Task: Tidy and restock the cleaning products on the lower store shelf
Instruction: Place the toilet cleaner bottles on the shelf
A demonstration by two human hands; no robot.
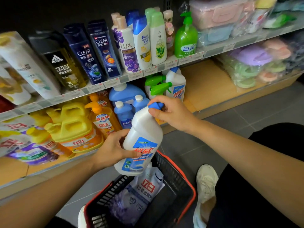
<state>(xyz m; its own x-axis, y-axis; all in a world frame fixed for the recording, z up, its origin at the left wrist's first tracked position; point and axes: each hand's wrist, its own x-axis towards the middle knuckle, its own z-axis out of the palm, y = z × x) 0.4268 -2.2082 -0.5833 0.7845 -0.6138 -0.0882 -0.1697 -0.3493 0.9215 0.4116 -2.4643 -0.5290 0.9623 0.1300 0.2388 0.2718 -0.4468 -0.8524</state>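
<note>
The left hand [113,148] gripped the white cleaner bottle [142,142] round its body, tilted above the basket [189,191]. The right hand [171,112] pinched its blue cap [155,105], the lower shelf [205,86] just beyond.

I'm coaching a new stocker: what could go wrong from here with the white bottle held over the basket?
1. The right hand pinches the blue cap; if it twists loose, cleaner might leak.
2. The white bottle hangs tilted in the left hand over the basket; a slip could drop it onto the refill pouches.
3. Green trigger sprayers crowd the matching bottle on the lower shelf; pushing in could topple them.
</note>
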